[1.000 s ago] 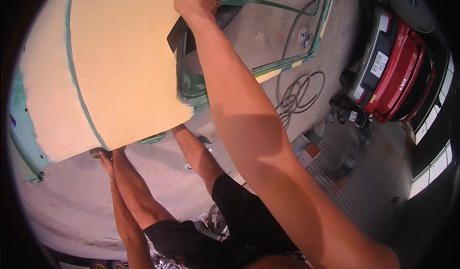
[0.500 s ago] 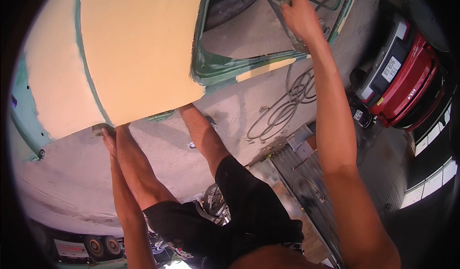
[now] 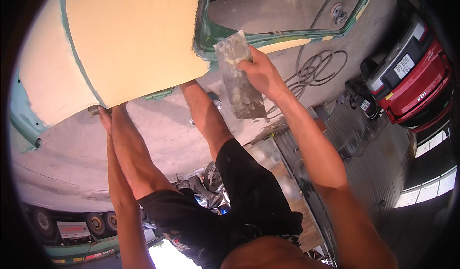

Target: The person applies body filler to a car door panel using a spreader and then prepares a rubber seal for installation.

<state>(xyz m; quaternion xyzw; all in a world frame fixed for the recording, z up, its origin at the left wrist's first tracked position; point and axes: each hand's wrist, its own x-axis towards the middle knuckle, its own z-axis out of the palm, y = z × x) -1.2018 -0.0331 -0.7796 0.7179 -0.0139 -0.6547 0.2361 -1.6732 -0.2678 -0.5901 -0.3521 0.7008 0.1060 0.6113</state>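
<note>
My right hand is closed round one long side of a flat rectangular putty spreader, smeared with grey and cream filler. It hangs in front of the lower corner of the green window frame, apart from the cream-coated vehicle panel. A green seam runs down that panel. Beside my leg at the panel's lower edge is my left hand, its fingers closed on a small brownish-grey flat thing. The panel partly hides this thing, and I cannot make out its kind.
A coiled dark hose lies on the concrete floor at right. Past the window opening sits a round metal tool. A red car stands far right, and truck wheels show at lower left.
My right hand has brought the putty spreader down and left, from over the window opening to below the frame's corner, turning its broad face into view. My left hand stays at the panel's lower edge.
</note>
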